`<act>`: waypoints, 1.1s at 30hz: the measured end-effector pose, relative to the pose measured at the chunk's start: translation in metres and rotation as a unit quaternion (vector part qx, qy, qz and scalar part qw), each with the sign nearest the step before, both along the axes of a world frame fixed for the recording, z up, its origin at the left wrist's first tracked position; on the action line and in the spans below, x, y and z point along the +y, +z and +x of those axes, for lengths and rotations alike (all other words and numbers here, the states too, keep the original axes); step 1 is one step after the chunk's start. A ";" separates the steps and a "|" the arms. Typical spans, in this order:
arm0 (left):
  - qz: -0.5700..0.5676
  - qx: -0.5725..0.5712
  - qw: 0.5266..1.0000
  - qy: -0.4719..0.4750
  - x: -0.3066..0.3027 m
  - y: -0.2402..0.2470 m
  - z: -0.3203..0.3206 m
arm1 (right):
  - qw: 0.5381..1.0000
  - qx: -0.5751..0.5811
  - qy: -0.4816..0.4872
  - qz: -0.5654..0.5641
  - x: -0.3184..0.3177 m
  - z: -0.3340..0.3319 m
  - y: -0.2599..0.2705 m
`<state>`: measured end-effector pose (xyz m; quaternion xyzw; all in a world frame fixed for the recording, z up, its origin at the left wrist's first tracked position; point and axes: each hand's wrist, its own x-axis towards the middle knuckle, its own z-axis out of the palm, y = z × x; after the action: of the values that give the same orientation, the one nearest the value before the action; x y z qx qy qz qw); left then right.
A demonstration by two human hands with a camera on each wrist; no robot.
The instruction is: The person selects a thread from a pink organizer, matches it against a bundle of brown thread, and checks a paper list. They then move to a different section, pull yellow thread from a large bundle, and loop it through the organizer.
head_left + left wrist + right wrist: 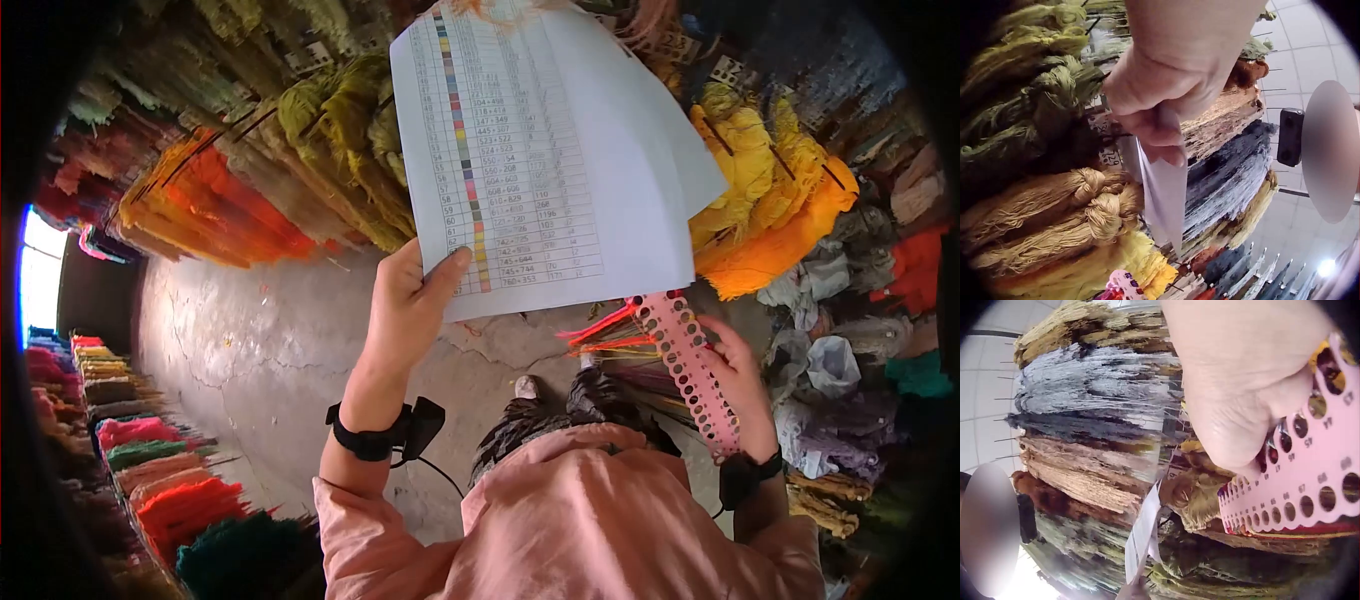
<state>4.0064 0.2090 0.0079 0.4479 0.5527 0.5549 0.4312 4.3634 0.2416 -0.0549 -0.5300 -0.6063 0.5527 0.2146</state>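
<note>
White printed sheets (520, 170), with rows of numbers and a strip of color squares, are gripped at the lower left corner by the left hand (410, 300), thumb on top. In the left wrist view that hand (1166, 81) pinches the paper (1165, 194), seen nearly edge-on. The right hand (740, 375) holds a long pink card (690, 370) with round holes along both edges; red, orange and darker threads (610, 335) hang from it. In the right wrist view the fingers (1250, 469) lie at the edge of the numbered card (1310, 462).
Yarn hanks hang all round: orange (200, 205), olive (340, 130) and yellow (750, 160). More colored stacks (190, 500) line the left side. Plastic bags (830, 365) lie at the right. The person's feet (526, 386) stand on the grey floor (240, 330).
</note>
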 end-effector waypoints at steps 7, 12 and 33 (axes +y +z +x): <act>0.011 0.002 0.998 0.056 -0.027 0.004 -0.023 | 0.995 0.004 0.100 0.012 0.001 -0.047 -0.022; 0.016 0.026 0.995 0.092 -0.008 0.000 -0.027 | 0.982 0.046 0.175 0.057 0.025 -0.087 -0.025; 0.063 0.001 0.971 0.232 0.056 -0.001 -0.104 | 0.962 0.081 0.243 0.093 0.074 -0.069 -0.003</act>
<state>3.9028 0.2645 0.0066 0.3343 0.6055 0.6733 0.2614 4.2947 0.3161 -0.0582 -0.2978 -0.7464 0.5704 0.1701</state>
